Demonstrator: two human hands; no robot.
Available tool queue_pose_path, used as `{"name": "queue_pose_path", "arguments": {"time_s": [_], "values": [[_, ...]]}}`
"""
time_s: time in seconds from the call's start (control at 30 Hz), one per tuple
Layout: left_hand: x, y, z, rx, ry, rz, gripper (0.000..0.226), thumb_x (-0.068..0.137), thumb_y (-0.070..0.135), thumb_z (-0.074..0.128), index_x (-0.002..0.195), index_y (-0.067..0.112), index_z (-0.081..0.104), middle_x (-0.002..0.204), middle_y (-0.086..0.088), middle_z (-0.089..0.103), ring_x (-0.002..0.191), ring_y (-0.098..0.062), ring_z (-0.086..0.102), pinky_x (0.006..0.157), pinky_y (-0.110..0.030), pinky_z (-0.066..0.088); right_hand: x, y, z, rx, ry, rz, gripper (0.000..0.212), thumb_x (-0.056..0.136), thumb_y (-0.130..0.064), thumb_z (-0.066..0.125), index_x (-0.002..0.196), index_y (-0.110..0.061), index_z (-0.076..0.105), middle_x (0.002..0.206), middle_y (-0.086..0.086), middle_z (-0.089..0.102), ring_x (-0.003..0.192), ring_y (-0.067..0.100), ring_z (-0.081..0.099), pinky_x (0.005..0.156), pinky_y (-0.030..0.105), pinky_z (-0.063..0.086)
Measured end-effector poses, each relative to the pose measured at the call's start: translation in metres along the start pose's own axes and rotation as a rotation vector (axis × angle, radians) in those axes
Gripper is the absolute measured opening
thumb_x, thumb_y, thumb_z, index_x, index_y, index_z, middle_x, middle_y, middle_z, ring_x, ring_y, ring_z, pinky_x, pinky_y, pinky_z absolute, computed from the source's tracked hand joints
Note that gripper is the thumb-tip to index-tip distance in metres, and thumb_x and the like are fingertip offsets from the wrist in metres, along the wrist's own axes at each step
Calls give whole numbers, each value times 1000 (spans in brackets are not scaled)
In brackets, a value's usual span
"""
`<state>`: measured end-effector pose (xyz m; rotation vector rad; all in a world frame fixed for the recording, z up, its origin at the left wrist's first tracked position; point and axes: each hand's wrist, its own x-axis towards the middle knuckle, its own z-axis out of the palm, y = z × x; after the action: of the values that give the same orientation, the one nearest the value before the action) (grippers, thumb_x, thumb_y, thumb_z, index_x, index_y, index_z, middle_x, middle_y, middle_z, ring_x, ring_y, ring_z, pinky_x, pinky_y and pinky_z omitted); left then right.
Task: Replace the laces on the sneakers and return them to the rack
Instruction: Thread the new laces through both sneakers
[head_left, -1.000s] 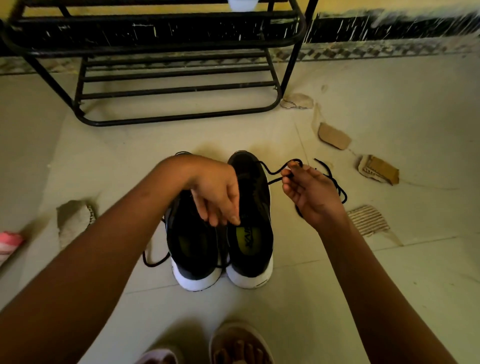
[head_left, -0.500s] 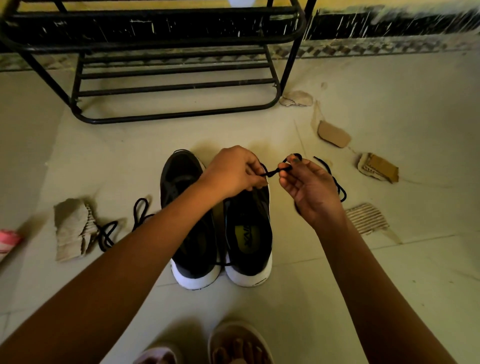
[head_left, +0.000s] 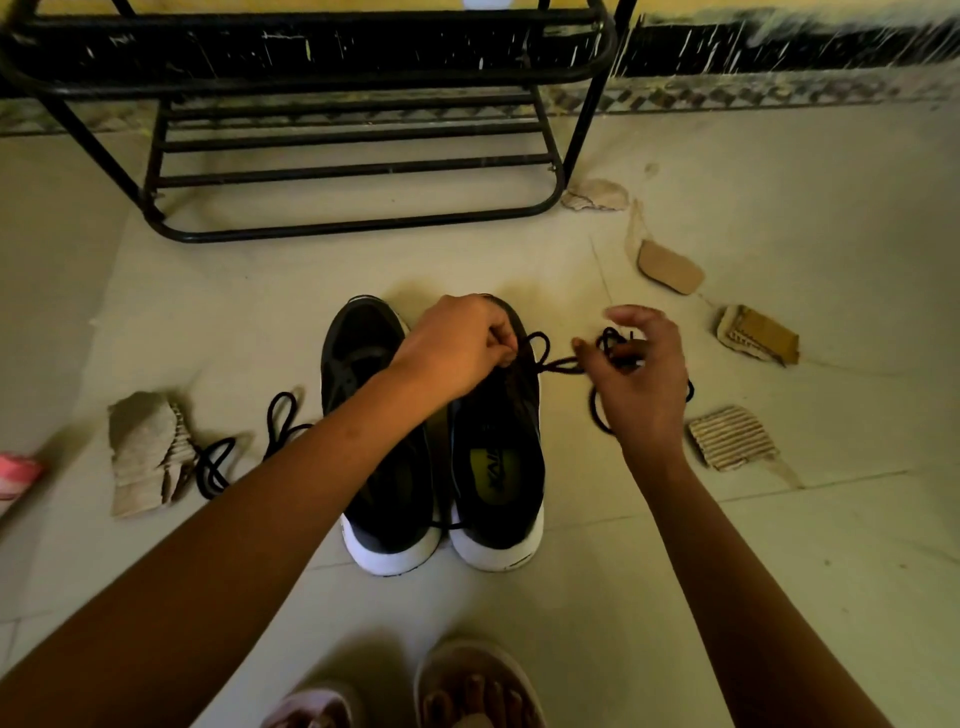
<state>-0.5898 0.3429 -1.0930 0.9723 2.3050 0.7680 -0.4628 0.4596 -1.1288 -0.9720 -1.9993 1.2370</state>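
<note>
Head view, floor level. Two black sneakers with white heels stand side by side on the tiled floor (head_left: 779, 571), touching, toes toward the rack (head_left: 358, 169), heels toward the person. The L sneaker (head_left: 374, 467) has no lace in its eyelets as far as can be seen. The R sneaker (head_left: 498, 457) has a yellow-green insole w/ dark lettering. L hand (head_left: 457, 343) is over the toe end of the R sneaker, fingers curled tight, thumb and forefinger pinching the black lace (head_left: 558, 365) where it leaves the shoe. The lace runs in a short twisted span to the R hand (head_left: 639, 379), just beside the shoe's toe. Here the thumb and lower fingers grip a bunch of lace loops, the forefinger is lifted and half straight, and more lace hangs in a loop below the palm. A spare lace (head_left: 270, 426), also black, lies in loose loops on the floor to the left, near the L sneaker, its far end touching a cardboard scrap (head_left: 143, 452). More scraps lie to the right: a ribbed one (head_left: 732, 439) near the R wrist and two others (head_left: 758, 335) (head_left: 670, 267) farther off. The rack is black metal, slatted, against the wall, well apart from the shoes. A sandalled foot (head_left: 478, 691) shows at bottom centre. A pink item (head_left: 15, 473) at the left edge can't be identified.
</note>
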Motion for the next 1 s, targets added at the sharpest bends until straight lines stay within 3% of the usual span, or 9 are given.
{"name": "queue_pose_path", "arguments": {"time_s": [0.1,0.17,0.33,0.4,0.57,0.67,0.8,1.0], "values": [[2,2,4,-50,-12,-4,9,87,9,62,86,17,66,84,1,71,73,-10,64,82,-29,53,-3,-7,2,-73,-305,-112,27,78,-9,75,93,-28,64,85,-23,60,56,2,50,55,8,39],[3,4,7,-38,-20,0,9,88,9,61,86,17,66,87,-1,71,77,-14,66,81,-31,53,-4,-8,7,-117,-383,-111,23,79,-10,75,87,-30,66,81,-22,64,58,5,56,55,10,42],[0,1,5,-67,-50,-15,11,89,7,58,90,17,61,89,-3,72,68,-7,61,74,-25,50,-1,-3,8,-125,-329,-57,15,82,-12,71,84,-27,70,72,-18,65,61,-1,60,59,14,44],[-2,-5,1,12,-37,-27,10,87,11,62,94,18,63,90,0,70,77,-10,63,76,-25,49,2,0,7,-173,-326,-51,8,85,-15,69,89,-19,73,73,-16,64,57,3,58,56,15,44],[-14,-14,5,371,-41,16,16,81,34,69,95,27,69,103,4,60,91,-13,54,70,-26,42,3,10,7,-277,-436,-46,14,91,-14,61,97,-13,73,80,-11,63,65,-7,55,58,2,38],[-15,-13,9,453,-30,24,27,81,40,68,105,28,68,114,-1,51,109,-19,47,80,-31,44,0,16,12,-298,-496,-32,16,91,-13,60,100,-12,73,87,-2,68,67,-5,55,60,2,39],[-15,-13,15,442,-142,-31,41,79,44,67,117,28,64,122,-5,44,119,-23,40,91,-36,44,-4,19,17,-290,-505,7,17,87,-11,65,103,-12,72,93,1,69,75,9,62,65,8,44],[-20,-20,29,199,-37,-129,36,82,37,67,115,25,66,125,-7,43,116,-24,46,94,-36,45,-3,22,20,-300,-491,34,14,87,-10,64,98,-11,72,93,0,69,77,7,59,63,4,41]]}}
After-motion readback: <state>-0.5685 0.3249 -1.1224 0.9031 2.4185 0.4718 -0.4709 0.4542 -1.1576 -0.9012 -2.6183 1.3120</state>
